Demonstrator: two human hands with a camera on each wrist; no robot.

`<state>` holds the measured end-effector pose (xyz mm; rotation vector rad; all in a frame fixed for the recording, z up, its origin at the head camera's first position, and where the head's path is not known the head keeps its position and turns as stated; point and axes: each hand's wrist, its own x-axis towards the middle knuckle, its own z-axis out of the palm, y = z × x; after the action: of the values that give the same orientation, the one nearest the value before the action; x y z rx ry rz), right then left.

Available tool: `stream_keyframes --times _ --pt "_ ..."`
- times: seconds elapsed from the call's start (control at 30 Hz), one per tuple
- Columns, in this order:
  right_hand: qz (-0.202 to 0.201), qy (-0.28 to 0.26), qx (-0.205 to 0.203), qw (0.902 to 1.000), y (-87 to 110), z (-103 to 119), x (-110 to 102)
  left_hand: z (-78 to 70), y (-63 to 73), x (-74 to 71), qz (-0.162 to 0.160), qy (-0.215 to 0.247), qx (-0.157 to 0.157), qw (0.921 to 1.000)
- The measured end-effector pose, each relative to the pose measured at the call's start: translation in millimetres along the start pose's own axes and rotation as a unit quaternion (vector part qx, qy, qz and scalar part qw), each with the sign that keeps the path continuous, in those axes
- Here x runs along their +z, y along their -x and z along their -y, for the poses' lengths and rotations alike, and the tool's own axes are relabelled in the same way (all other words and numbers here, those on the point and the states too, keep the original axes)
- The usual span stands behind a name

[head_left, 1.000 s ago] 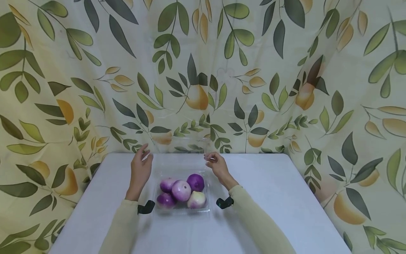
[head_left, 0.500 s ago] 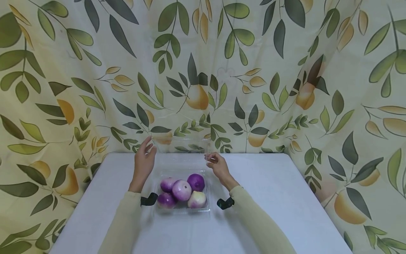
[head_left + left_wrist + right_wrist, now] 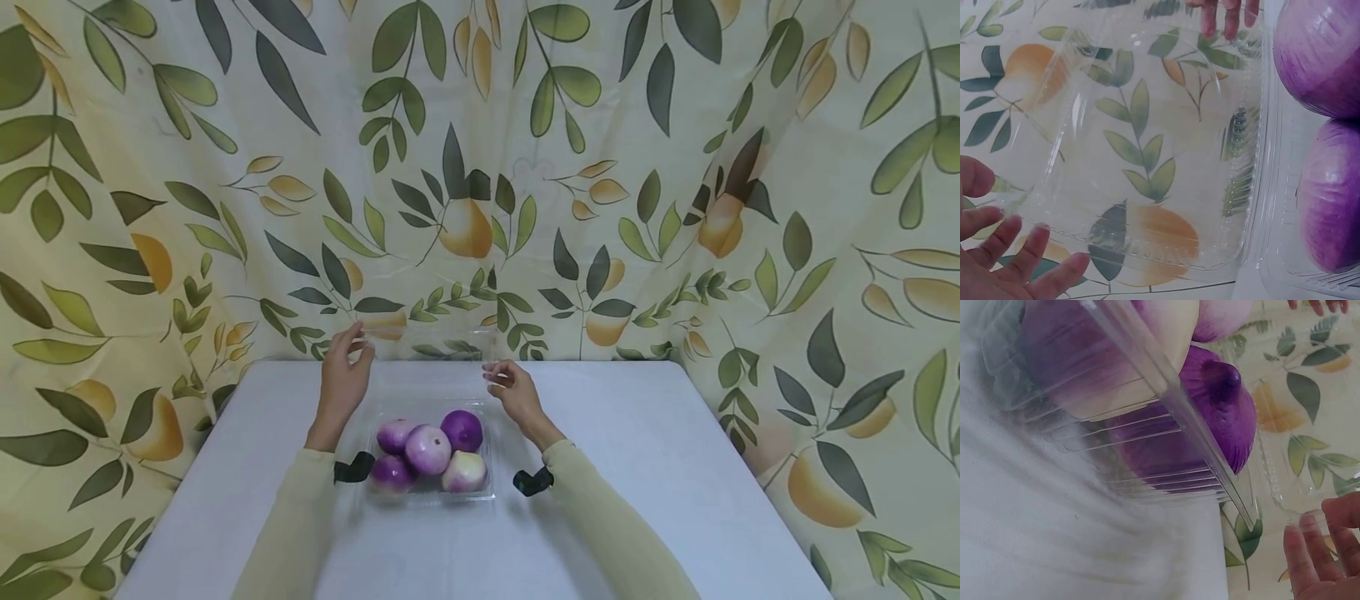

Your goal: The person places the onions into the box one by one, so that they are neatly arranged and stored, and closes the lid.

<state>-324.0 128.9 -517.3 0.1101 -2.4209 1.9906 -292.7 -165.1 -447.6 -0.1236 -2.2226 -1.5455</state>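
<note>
Several purple onions (image 3: 428, 450) sit in the base of a clear plastic clamshell box (image 3: 431, 497). Its transparent lid (image 3: 1141, 125) stands raised at the back, and its outline is faint in the head view. My left hand (image 3: 345, 392) is at the lid's left edge; in the left wrist view its fingers (image 3: 1029, 250) are spread and fairly straight, with the tips by the rim. At the right side, my right hand (image 3: 517, 398) pinches the lid's edge between thumb and fingers (image 3: 1310, 550), as the right wrist view shows.
The box stands on a white-covered table (image 3: 637, 467). Behind and beside the table hangs a curtain (image 3: 570, 167) printed with leaves and fruit. A dark wrist camera (image 3: 354, 468) sits by the left cuff, another dark camera (image 3: 533, 482) by the right.
My left hand has moved forward and slightly right, up to the lid's left edge. The right hand, the box and the onions have stayed in place.
</note>
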Motion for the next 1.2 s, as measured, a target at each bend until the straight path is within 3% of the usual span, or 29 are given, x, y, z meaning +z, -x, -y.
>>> stream_keyframes --times 0.3,0.5,0.83,1.2 --pt "-0.003 -0.006 0.009 0.9999 1.6 6.6 -2.8 2.1 6.5 1.9 -0.031 -0.001 0.007 0.9995" --pt "0.009 -0.042 0.013 0.999 12.9 22.0 -9.2 1.6 16.2 -1.0 -0.046 -0.002 0.008 0.9989" --pt "0.031 -0.086 -0.012 0.9957 29.4 37.4 -15.8 -2.1 25.0 -3.8 -0.045 0.013 0.007 0.9989" --pt "0.042 -0.072 -0.005 0.9965 49.5 48.8 -14.8 -4.2 41.2 -6.6 -0.06 -0.005 0.016 0.998"
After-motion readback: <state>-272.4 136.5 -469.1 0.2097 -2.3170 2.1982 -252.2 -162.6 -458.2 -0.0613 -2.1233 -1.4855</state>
